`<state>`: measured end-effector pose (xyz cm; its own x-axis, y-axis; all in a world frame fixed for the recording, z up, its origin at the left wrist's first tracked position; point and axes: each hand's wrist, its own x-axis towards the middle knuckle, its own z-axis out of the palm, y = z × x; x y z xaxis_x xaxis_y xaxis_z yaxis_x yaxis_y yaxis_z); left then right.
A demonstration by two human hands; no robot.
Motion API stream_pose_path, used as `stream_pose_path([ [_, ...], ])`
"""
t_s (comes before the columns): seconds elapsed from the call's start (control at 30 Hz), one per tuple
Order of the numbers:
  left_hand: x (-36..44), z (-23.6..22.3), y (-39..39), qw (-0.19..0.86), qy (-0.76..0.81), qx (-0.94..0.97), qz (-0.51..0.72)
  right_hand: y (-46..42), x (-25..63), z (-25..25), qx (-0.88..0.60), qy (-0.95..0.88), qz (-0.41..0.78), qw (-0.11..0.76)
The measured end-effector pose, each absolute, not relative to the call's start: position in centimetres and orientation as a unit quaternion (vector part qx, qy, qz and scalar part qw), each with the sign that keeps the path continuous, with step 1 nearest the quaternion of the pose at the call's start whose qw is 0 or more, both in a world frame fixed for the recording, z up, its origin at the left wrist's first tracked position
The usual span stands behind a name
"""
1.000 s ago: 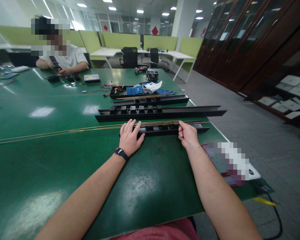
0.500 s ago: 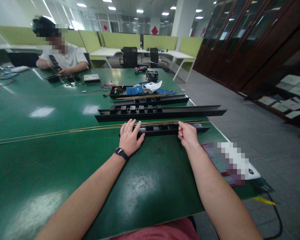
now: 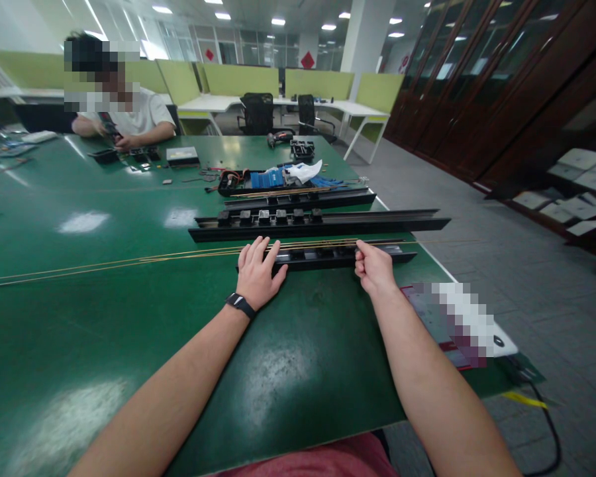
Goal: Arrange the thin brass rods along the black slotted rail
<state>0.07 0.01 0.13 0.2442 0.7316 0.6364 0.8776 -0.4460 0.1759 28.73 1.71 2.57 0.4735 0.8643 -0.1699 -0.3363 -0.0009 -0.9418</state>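
Observation:
My left hand (image 3: 257,271) lies with its fingers outstretched across the left end of the nearest black channel rail (image 3: 322,262) and several long, thin brass-coloured rods (image 3: 193,254). These rods run along the rail and stick out far to the left over the green table. At the rail's right part my right hand (image 3: 375,268) is closed in a pinch on the rods; its fingertips hide exactly how many it grips. Dark blocks sit inside the rail between my hands. Just beyond lies a longer black rail (image 3: 377,222) with several square blocks in it.
Farther back are a third rail (image 3: 347,199) and a black tray (image 3: 236,192) with wires and blue packets. A power drill (image 3: 279,138) lies near the far edge. Across the table (image 3: 104,318) a person (image 3: 144,116) handles a dark tool. A partly blurred flat item (image 3: 427,311) lies right.
My right hand has shifted very slightly to the right, still pinching at the rods. My left hand stays in place.

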Motion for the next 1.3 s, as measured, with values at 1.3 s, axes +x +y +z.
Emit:
stream_pose_path([
  [1.3,0.11,0.26,-0.05,0.097,-0.515,-0.78,-0.341,1.61,28.66,2.5,-0.546,-0.26,0.45,0.657],
])
